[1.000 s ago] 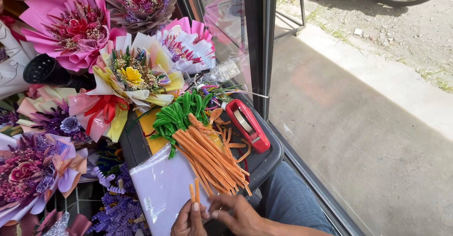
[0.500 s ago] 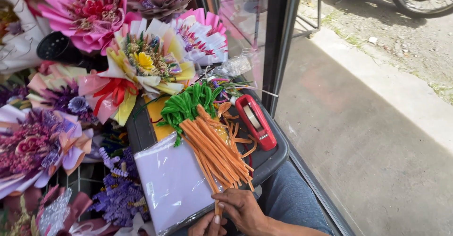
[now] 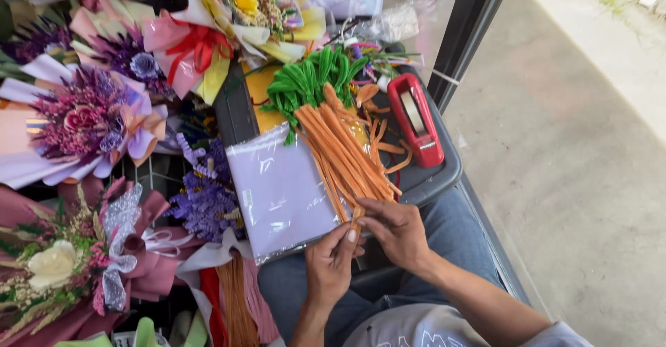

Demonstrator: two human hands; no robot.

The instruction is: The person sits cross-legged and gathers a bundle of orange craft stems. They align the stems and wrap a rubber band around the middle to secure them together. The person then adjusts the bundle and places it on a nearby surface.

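The dark grey tray (image 3: 444,174) resting across the person's lap serves as the landmark here. Beyond its far-left edge, filling most of the view, stand wrapped bouquets: a purple one in lilac paper (image 3: 83,122), a yellow-flowered one with a red ribbon (image 3: 229,21), and a maroon-wrapped one with a cream rose (image 3: 62,264) nearer the person. On the tray's left half lies a flat pack of lilac sheets in clear plastic (image 3: 281,191). Across its middle runs the bundle of orange pipe cleaners (image 3: 343,153), fanning from the near edge toward the far side, where a bunch of green pipe cleaners (image 3: 312,80) sits. On the tray's right side lies a red tape dispenser (image 3: 415,118). At the near edge, the right hand (image 3: 399,229) rests its fingers on the near ends of the orange stems, while the left hand (image 3: 331,264) pinches one orange stem end between thumb and fingertips, closed on it. The right hand's fingers are curled over the stems, but whether they clamp any cannot be told. The stems look light, fuzzy and easily bent, likely with wire cores, so they should grip without slipping; taking one near its end and drawing it lengthwise seems best to avoid kinking it or snagging its neighbours.
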